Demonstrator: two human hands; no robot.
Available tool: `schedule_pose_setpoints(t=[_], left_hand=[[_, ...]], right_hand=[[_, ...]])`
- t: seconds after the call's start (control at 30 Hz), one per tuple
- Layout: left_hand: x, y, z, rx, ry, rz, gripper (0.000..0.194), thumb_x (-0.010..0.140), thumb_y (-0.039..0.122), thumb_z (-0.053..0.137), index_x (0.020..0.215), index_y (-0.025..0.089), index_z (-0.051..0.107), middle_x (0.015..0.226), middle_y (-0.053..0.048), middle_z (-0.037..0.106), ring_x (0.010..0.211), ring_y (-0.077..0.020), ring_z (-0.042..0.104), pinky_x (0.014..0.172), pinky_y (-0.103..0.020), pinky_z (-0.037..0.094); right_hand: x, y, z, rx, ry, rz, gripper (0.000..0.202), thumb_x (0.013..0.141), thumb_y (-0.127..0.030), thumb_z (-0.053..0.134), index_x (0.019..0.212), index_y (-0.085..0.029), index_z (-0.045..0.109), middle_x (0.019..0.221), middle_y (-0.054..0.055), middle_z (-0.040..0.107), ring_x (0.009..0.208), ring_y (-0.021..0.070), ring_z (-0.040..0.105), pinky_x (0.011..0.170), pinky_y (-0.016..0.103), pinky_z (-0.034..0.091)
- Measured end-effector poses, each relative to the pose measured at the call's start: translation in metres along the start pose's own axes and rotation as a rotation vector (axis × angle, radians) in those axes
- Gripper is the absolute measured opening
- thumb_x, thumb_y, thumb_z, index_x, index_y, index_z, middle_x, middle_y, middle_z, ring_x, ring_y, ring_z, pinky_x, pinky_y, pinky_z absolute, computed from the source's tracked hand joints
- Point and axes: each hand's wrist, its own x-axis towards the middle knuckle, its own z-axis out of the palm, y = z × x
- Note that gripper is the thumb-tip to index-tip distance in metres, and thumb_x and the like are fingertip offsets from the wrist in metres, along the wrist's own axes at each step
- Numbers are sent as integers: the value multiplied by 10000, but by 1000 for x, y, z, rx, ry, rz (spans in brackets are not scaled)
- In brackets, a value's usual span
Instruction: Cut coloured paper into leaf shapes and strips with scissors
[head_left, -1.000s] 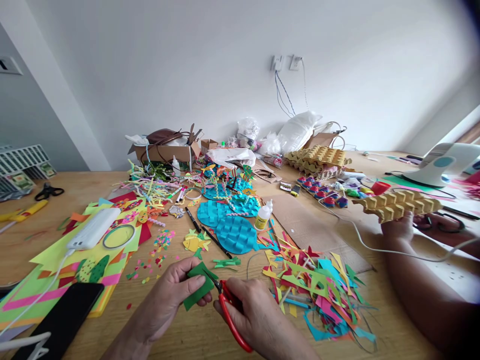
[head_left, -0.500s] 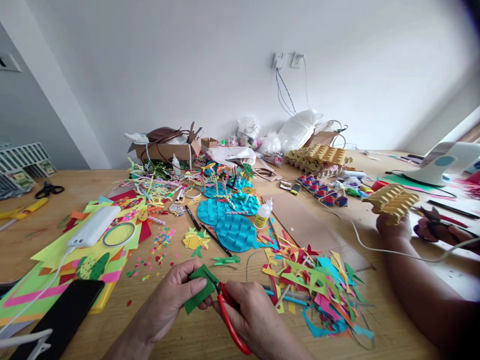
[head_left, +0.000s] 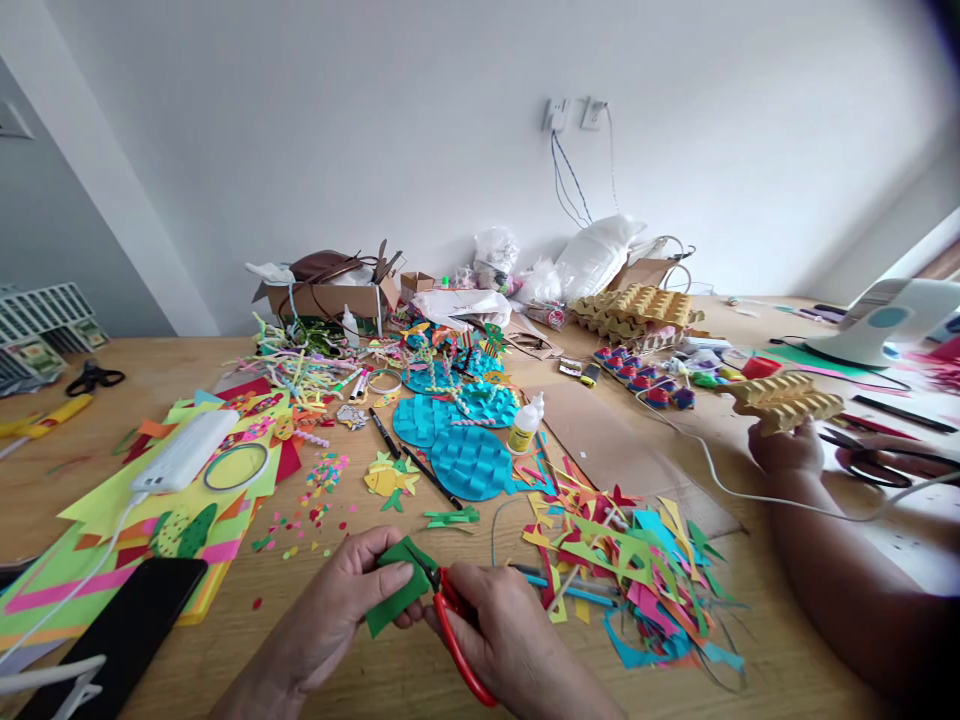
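Note:
My left hand (head_left: 352, 590) pinches a folded-looking piece of green paper (head_left: 390, 608) between thumb and fingers, above the wooden table's near edge. In my right hand (head_left: 499, 615) are scissors with red handles (head_left: 459, 640); their dark blades lie across the upper part of the green paper. Just beyond are green paper strips (head_left: 452, 517) and a yellow paper fish (head_left: 388, 477). Blue fish shapes with folded paper scales (head_left: 472, 465) lie further back, beside a white glue bottle (head_left: 523, 428).
Colourful paper scraps (head_left: 637, 570) are heaped right of my hands. A black phone (head_left: 127, 630) and coloured paper sheets (head_left: 82, 500) lie at left. On the right, a co-worker's hand (head_left: 787, 452) holds an egg carton piece (head_left: 787, 400), the other black scissors (head_left: 870, 458). A white cable (head_left: 750, 497) crosses there.
My hands, the green paper and the red scissors have hardly moved. At right, the co-worker's egg carton piece has tilted and their black scissors have shifted, with the handles now more visible.

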Motion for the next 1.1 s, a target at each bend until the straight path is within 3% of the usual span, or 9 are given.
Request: schedule_pose_setpoints(t=[0.33, 0.7, 0.87, 0.97, 1.1], left_hand=[[-2, -10, -2, -12, -22, -22, 152, 730, 273, 625, 701, 127, 592, 609, -14, 629, 562, -123, 547, 536, -229, 411], [1, -23, -6, -21, -7, -76, 151, 717, 270, 631, 686, 128, 589, 603, -16, 624, 556, -122, 549, 533, -230, 411], [0, -25, -11, 14, 53, -114, 176, 691, 297, 649, 693, 138, 573, 598, -3, 602, 554, -129, 550, 533, -235, 411], [0, -18, -10, 88, 135, -67, 183, 692, 305, 642, 646, 153, 551, 574, 17, 571, 574, -131, 533, 556, -235, 409], [4, -8, -5, 248, 189, 43, 207, 689, 338, 620, 617, 160, 543, 554, 45, 494, 565, -114, 448, 549, -213, 361]], right_hand=[[-5, 4, 13, 130, -54, 34, 263, 832, -284, 452, 687, -147, 624, 603, 29, 627, 503, 96, 504, 466, 177, 285], [-4, 13, 31, 184, -61, 40, 239, 799, -204, 453, 620, -142, 598, 571, 18, 599, 476, 86, 434, 453, 187, 254], [-5, 21, 33, 258, -42, 75, 280, 809, -248, 432, 559, -151, 511, 505, -31, 464, 465, 76, 348, 443, 200, 215], [-2, 22, 28, 420, -22, 135, 242, 779, -260, 462, 559, -163, 446, 507, -58, 371, 485, 75, 318, 442, 195, 208], [7, 16, 18, 773, 45, 164, 125, 662, -218, 576, 705, -169, 470, 613, -52, 432, 556, 89, 381, 488, 181, 293]])
